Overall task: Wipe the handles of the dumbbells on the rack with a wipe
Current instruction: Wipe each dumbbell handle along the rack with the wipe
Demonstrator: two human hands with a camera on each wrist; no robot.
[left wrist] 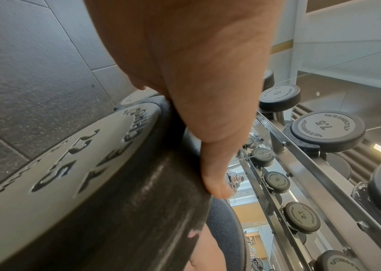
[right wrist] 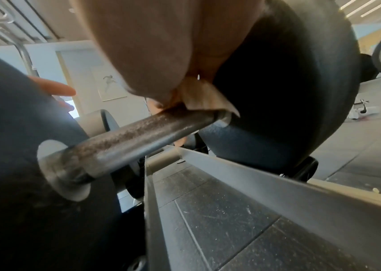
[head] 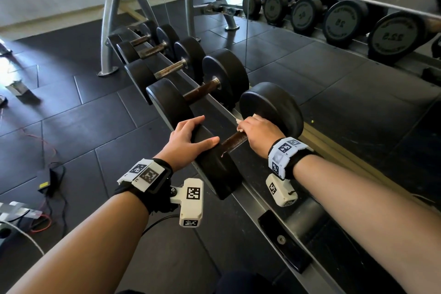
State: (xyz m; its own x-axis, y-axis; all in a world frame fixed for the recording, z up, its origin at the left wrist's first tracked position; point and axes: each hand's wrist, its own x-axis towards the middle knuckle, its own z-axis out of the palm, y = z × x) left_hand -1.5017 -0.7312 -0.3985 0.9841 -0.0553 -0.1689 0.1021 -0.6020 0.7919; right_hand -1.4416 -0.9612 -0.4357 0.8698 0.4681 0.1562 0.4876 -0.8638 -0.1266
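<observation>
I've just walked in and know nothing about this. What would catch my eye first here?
Two bare forearms with tagged wristbands reach to the nearest dumbbell on the rack. The right hand grips a white wipe around its rusty handle, while the left hand rests on the near weight head.

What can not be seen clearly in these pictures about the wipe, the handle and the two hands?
- Wipe: head view, mostly hidden under the right hand; only edges show.
- Handle: right wrist view, the part under the wipe is hidden.
- Left hand: left wrist view, most fingers hidden behind the dumbbell head.
</observation>
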